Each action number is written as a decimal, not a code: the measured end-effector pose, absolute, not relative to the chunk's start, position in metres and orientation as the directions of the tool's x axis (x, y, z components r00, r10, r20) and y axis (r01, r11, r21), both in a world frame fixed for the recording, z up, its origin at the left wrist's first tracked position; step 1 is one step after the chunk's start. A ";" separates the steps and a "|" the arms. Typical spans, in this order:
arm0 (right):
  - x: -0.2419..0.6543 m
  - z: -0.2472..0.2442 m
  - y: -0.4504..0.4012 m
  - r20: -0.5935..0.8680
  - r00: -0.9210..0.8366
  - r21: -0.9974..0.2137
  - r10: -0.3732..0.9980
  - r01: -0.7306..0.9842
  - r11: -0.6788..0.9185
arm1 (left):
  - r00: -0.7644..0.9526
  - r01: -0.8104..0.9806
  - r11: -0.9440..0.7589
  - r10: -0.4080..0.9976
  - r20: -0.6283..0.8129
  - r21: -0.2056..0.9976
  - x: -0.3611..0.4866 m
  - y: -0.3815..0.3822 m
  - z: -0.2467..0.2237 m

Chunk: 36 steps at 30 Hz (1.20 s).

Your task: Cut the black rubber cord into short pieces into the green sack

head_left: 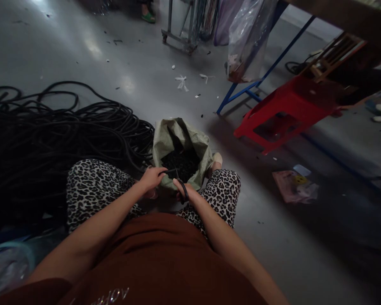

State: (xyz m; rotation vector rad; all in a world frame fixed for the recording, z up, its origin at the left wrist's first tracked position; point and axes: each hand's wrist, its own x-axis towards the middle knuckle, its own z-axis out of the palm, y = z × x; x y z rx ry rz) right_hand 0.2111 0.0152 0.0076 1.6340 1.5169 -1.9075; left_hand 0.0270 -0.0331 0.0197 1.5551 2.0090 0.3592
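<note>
My left hand (152, 178) is closed on a thin black cord (169, 170), whose end points right over the front rim of a pale green woven sack (160, 137). Black-handled scissors (184, 191) are in my right hand (186, 189), with their blades up by the cord's end. Whether the blades touch the cord I cannot tell. Inside the sack, which stands on the floor between my legs, lie many small black pieces (180, 163). To the left spreads a large heap of long black cord (92, 118).
A red plastic stool (285, 114) lies tilted at the right, near a blue metal frame (238, 95) with a clear plastic bag (246, 46). A wheeled rack (178, 40) stands farther back. Pink packaging (292, 186) lies on the right floor; a tub (11, 262) is at lower left.
</note>
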 end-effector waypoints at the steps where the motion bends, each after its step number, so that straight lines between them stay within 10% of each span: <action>1: 0.211 0.008 0.015 -0.825 -0.362 -0.547 0.434 0.704 -0.453 | -0.152 0.800 0.279 0.950 -0.272 0.531 0.028 -0.033 0.021; 36: 0.212 0.005 0.012 -0.810 -0.331 -0.535 0.483 0.753 -0.382 | -0.072 0.813 0.228 0.952 -0.296 0.536 0.031 -0.030 0.021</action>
